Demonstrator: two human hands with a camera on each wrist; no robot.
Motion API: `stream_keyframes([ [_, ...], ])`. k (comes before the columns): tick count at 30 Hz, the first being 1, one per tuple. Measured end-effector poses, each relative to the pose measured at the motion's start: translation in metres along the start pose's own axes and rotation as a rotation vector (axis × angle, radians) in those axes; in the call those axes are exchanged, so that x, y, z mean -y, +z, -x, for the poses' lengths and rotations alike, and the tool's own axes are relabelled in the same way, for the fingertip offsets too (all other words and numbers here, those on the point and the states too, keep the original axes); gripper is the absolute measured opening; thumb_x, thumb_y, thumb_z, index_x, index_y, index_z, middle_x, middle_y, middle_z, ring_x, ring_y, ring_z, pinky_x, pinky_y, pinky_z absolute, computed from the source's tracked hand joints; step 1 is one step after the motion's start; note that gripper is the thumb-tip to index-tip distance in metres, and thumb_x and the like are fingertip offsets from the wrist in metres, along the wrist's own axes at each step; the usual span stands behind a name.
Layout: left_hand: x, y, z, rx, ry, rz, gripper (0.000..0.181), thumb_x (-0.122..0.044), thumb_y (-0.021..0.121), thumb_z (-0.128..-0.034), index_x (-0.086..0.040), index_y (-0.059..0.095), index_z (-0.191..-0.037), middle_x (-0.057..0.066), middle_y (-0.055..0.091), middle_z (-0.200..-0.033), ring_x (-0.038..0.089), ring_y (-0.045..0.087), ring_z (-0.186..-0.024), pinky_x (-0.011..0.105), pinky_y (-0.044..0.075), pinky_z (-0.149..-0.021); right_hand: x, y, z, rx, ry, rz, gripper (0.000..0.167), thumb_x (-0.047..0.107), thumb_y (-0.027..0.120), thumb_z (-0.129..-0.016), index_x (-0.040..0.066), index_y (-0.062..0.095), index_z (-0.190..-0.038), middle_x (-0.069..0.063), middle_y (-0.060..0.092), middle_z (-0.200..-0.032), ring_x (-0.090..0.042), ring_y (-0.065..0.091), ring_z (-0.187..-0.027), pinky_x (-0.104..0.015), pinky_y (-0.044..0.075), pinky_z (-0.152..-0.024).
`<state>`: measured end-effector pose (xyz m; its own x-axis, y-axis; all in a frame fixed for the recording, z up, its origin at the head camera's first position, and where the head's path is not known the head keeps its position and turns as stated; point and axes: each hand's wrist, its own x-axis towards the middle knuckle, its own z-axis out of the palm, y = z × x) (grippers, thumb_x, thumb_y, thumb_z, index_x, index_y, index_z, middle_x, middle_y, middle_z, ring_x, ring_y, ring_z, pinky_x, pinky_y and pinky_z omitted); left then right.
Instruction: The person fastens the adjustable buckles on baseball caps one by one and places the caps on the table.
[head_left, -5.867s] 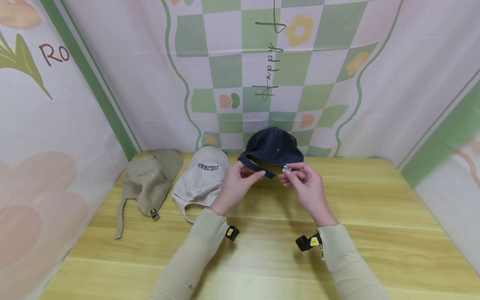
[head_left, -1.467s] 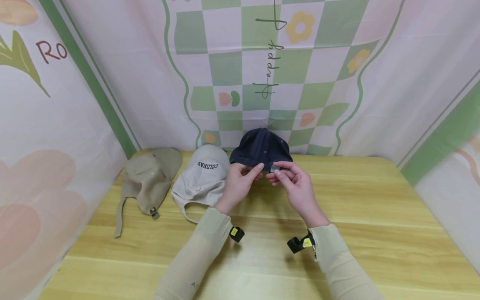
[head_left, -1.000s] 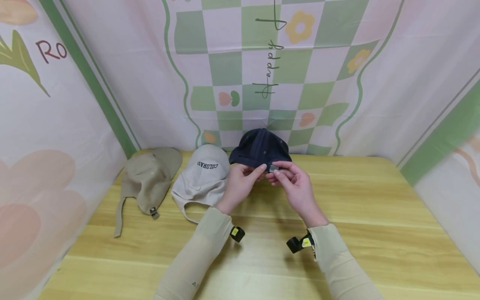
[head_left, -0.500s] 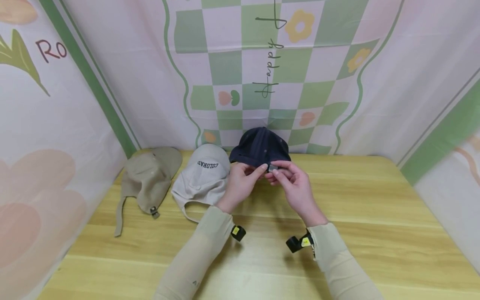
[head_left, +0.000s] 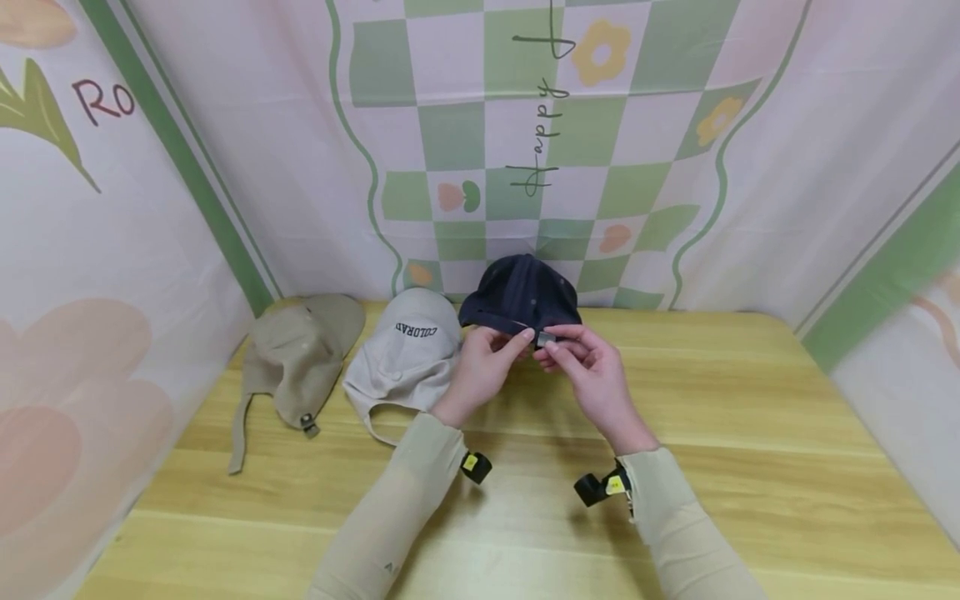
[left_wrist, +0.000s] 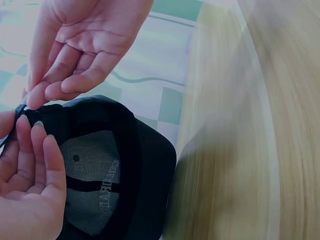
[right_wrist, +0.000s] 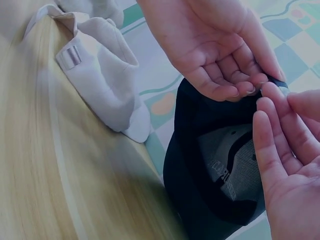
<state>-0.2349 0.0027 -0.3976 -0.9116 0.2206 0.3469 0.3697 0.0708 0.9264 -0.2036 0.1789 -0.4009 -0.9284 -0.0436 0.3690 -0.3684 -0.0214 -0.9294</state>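
A dark navy cap [head_left: 525, 292] is held up at the back of the table, its strap side toward the head camera. The left hand [head_left: 480, 367] pinches the strap between thumb and fingers. Just right of it, the right hand [head_left: 594, 375] pinches the silver buckle [head_left: 546, 338] at the strap's other side. Their fingertips are nearly together. Both wrist views look into the cap's lining [left_wrist: 90, 160], with the hands at its rear edge. In the right wrist view the dark brim [right_wrist: 185, 190] hangs low. How far the strap is through the buckle cannot be told.
A light cap with dark lettering [head_left: 401, 358] lies on the wooden table [head_left: 750, 467], close to the left hand. Farther left is a khaki cap [head_left: 296, 358] with its strap loose. A patterned curtain [head_left: 450, 133] stands right behind the table.
Since the oldest frame the navy cap and both hands have shifted left, and the gap between strap end and buckle has narrowed. Over the last second the hands have moved only slightly.
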Motion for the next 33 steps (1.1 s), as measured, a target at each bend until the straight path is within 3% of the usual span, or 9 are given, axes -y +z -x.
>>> stream_keyframes([
  [3, -0.001, 0.001, 0.001, -0.021, 0.02, 0.002, 0.025, -0.019, 0.069, -0.1002, 0.003, 0.072, -0.089, 0.004, 0.064, -0.072, 0.017, 0.054, -0.063, 0.024, 0.04, -0.056, 0.001, 0.0, 0.0, 0.009, -0.008, -0.004, 0.022, 0.005, 0.063, -0.102, -0.009, 0.062, -0.119, -0.018, 0.074, -0.095, -0.029, 0.071, -0.086, -0.033, 0.06, -0.077],
  [5, -0.011, 0.001, 0.004, -0.03, 0.027, 0.011, 0.024, -0.015, 0.069, -0.0998, 0.007, 0.071, -0.088, 0.001, 0.058, -0.069, 0.011, 0.049, -0.059, 0.023, 0.039, -0.055, 0.001, 0.001, 0.0, 0.009, -0.01, -0.009, 0.022, 0.005, 0.063, -0.102, -0.008, 0.062, -0.119, -0.018, 0.074, -0.095, -0.027, 0.071, -0.086, -0.034, 0.06, -0.077],
  [9, -0.015, 0.002, 0.005, -0.044, 0.028, 0.012, 0.022, -0.008, 0.069, -0.0987, 0.009, 0.069, -0.086, 0.001, 0.047, -0.063, 0.009, 0.043, -0.055, 0.023, 0.036, -0.053, -0.001, 0.003, 0.0, 0.001, -0.014, -0.02, 0.022, 0.004, 0.062, -0.102, -0.008, 0.062, -0.119, -0.017, 0.074, -0.095, -0.029, 0.071, -0.086, -0.033, 0.06, -0.077],
  [11, -0.009, 0.003, 0.003, -0.05, 0.034, 0.003, 0.021, -0.009, 0.07, -0.0982, 0.008, 0.069, -0.085, 0.001, 0.045, -0.062, 0.01, 0.042, -0.055, 0.023, 0.035, -0.053, -0.003, 0.003, 0.0, -0.006, -0.02, -0.028, 0.021, 0.003, 0.062, -0.102, -0.009, 0.062, -0.119, -0.018, 0.074, -0.094, -0.028, 0.071, -0.085, -0.034, 0.06, -0.077],
  [13, -0.003, 0.003, 0.002, -0.064, 0.036, 0.001, 0.021, -0.011, 0.071, -0.0975, 0.006, 0.069, -0.085, 0.0, 0.046, -0.062, 0.011, 0.043, -0.056, 0.023, 0.035, -0.053, -0.004, 0.003, 0.0, -0.009, -0.03, -0.033, 0.021, 0.002, 0.062, -0.102, -0.009, 0.062, -0.119, -0.019, 0.074, -0.094, -0.03, 0.071, -0.085, -0.034, 0.06, -0.076],
  [21, 0.002, 0.001, 0.002, -0.086, 0.017, 0.059, 0.021, -0.018, 0.076, -0.0948, 0.001, 0.073, -0.085, 0.002, 0.066, -0.073, 0.017, 0.058, -0.067, 0.023, 0.044, -0.06, -0.003, 0.004, -0.001, -0.038, -0.044, -0.039, 0.021, 0.003, 0.063, -0.101, -0.008, 0.063, -0.119, -0.03, 0.07, -0.096, -0.025, 0.072, -0.082, -0.034, 0.06, -0.075],
  [26, 0.004, -0.001, 0.003, -0.083, 0.027, 0.026, 0.022, -0.02, 0.076, -0.0942, -0.002, 0.073, -0.083, -0.001, 0.065, -0.071, 0.012, 0.055, -0.064, 0.024, 0.044, -0.058, -0.003, 0.004, -0.001, -0.027, -0.037, -0.037, 0.022, 0.003, 0.062, -0.102, -0.009, 0.062, -0.12, -0.027, 0.071, -0.096, -0.022, 0.072, -0.082, -0.034, 0.06, -0.075],
  [33, 0.005, 0.0, 0.001, -0.099, 0.044, 0.0, 0.02, -0.019, 0.077, -0.0936, -0.001, 0.074, -0.085, -0.001, 0.065, -0.072, 0.01, 0.055, -0.063, 0.023, 0.044, -0.057, -0.003, 0.004, -0.002, 0.001, -0.047, -0.033, 0.023, 0.002, 0.06, -0.102, -0.011, 0.06, -0.121, -0.022, 0.073, -0.095, -0.032, 0.071, -0.086, -0.033, 0.06, -0.076],
])
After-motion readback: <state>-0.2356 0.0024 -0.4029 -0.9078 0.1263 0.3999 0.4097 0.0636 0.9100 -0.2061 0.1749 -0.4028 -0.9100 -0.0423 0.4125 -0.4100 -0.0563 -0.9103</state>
